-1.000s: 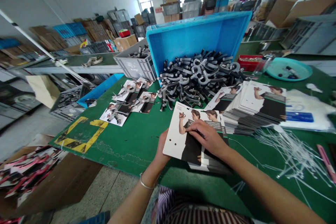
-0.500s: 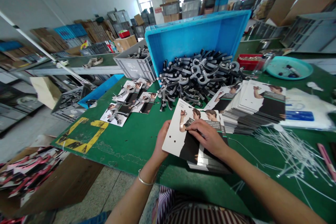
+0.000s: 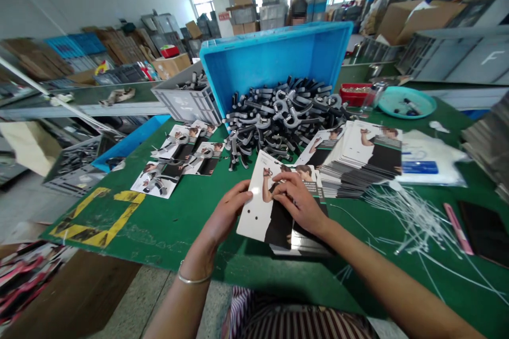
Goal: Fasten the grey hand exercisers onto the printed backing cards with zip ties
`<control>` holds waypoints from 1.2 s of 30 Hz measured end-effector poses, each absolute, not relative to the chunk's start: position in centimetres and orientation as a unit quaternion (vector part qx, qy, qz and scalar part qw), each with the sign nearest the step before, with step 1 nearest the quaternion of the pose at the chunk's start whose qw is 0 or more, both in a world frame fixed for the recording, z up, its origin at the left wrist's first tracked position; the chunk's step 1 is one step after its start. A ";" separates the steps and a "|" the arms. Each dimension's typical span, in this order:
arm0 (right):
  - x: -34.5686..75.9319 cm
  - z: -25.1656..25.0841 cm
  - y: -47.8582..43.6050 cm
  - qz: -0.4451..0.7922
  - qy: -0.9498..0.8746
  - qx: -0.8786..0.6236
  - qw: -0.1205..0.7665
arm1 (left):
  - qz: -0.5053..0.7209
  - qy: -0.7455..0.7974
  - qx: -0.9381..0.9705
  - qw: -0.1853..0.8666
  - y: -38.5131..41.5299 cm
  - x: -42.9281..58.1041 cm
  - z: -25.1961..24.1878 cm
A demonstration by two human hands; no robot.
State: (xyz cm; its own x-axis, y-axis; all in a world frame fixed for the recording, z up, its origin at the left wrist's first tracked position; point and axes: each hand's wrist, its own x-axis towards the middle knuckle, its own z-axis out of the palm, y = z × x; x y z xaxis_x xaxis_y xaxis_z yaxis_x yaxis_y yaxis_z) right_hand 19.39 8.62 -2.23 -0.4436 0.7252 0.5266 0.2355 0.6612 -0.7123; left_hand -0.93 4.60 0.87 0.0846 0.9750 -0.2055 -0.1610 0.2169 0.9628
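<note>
A printed packaging card [image 3: 258,198] with small punched holes is tilted over a stack of matching cards [image 3: 294,248] at the table's front. My left hand [image 3: 230,206] is closed on its left edge, thumb on top. My right hand [image 3: 300,204] lies over the card's right part, bent fingers apart, fingertips touching the printed face; its thumb is hidden. Behind them a heap of grey-and-black hand grips [image 3: 278,116] spills from a tipped blue crate [image 3: 274,53]. To the left lie several cards with hand grips on them [image 3: 159,177].
A taller card stack [image 3: 369,153] stands to the right, beside loose white zip ties [image 3: 413,217], a pink cutter [image 3: 457,228] and a dark flat object [image 3: 485,230]. Further back are a red tray [image 3: 355,96] and a turquoise plate [image 3: 405,101]. Yellow-black tape [image 3: 95,220] marks the left corner.
My left thumb has come over the card's left edge. My right fingers have spread and shifted slightly up on the card. The view has turned a little to the right.
</note>
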 end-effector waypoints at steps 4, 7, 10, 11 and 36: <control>23.5 -2.7 7.7 0.278 -0.711 -0.396 0.510 | 0.472 0.554 0.380 0.571 5.0 -0.9 -0.8; 29.7 -5.2 6.8 0.211 -0.660 -0.553 0.463 | 0.500 0.566 0.368 0.543 5.0 -1.2 -2.2; 35.4 -8.6 5.7 0.140 -0.710 -0.660 0.204 | 0.486 0.557 0.358 0.570 5.0 -1.2 -3.1; 36.6 -9.5 5.4 0.125 -0.714 -0.678 0.124 | 0.480 0.547 0.351 0.589 5.0 -1.0 -3.2; 21.5 3.2 5.6 0.465 -0.660 -0.354 0.472 | 0.486 0.505 0.432 0.567 3.0 1.7 -0.5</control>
